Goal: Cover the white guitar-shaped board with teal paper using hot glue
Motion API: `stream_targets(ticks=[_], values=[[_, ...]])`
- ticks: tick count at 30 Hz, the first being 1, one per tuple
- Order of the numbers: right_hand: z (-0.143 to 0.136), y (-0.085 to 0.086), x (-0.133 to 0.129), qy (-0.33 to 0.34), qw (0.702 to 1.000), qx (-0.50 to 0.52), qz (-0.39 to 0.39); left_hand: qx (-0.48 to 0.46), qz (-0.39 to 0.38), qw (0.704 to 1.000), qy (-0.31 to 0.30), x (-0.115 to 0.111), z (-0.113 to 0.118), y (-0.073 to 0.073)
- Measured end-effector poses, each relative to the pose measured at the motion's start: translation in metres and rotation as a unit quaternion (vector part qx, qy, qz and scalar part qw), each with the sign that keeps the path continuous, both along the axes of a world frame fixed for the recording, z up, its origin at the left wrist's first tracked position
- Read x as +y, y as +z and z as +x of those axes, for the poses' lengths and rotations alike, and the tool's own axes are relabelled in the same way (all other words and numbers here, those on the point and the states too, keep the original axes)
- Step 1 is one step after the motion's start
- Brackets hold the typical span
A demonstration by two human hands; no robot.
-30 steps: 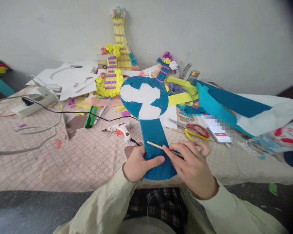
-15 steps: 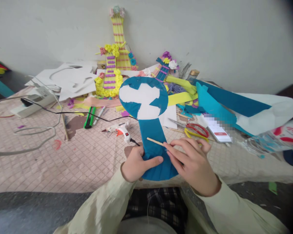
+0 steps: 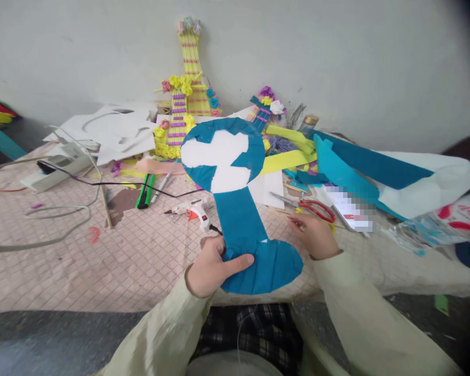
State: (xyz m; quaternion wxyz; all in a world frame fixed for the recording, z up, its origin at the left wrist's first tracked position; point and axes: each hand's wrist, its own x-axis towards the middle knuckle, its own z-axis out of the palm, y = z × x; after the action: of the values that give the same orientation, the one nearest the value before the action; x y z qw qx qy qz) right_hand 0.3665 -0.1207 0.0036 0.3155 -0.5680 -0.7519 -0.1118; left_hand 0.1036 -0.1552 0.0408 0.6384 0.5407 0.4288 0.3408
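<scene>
My left hand (image 3: 207, 267) grips the lower left part of a blue paper-covered cutout (image 3: 239, 216), thumb on top. The cutout has a round upper end with a bare white patch (image 3: 229, 175), a straight neck and a wide rounded base. Off to its right, my right hand (image 3: 317, 235) is low over the table with curled fingers, close to the red-handled scissors (image 3: 317, 207). A thin wooden stick (image 3: 282, 211) shows by its fingertips; whether it is held is unclear. A white glue gun (image 3: 198, 211) lies left of the neck.
Behind stand yellow, flower-trimmed paper instruments (image 3: 177, 117) and a smaller blue one (image 3: 263, 112). A green cutter (image 3: 145, 190), a power strip (image 3: 58, 166) with cables, a phone (image 3: 347, 209), blue crepe paper (image 3: 384, 162) and a plastic bag (image 3: 426, 224) lie around the cloth-covered table (image 3: 149, 261).
My right hand has left the cutout and moved right and upward, toward the scissors. The stick it held over the neck is gone from there. The cutout has tilted and shifted slightly left.
</scene>
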Motion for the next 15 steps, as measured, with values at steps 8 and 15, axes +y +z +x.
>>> stream_targets(ticks=[8, 15], values=[[-0.019, 0.022, -0.027, -0.022, 0.987, 0.151, 0.041, 0.011, 0.012, 1.0, -0.025, 0.0, -0.004, 0.001], [-0.068, 0.051, -0.062, 0.123, 0.891, 0.322, -0.295, -0.032, 0.01, 0.999, -0.026, 0.0, 0.007, 0.0]])
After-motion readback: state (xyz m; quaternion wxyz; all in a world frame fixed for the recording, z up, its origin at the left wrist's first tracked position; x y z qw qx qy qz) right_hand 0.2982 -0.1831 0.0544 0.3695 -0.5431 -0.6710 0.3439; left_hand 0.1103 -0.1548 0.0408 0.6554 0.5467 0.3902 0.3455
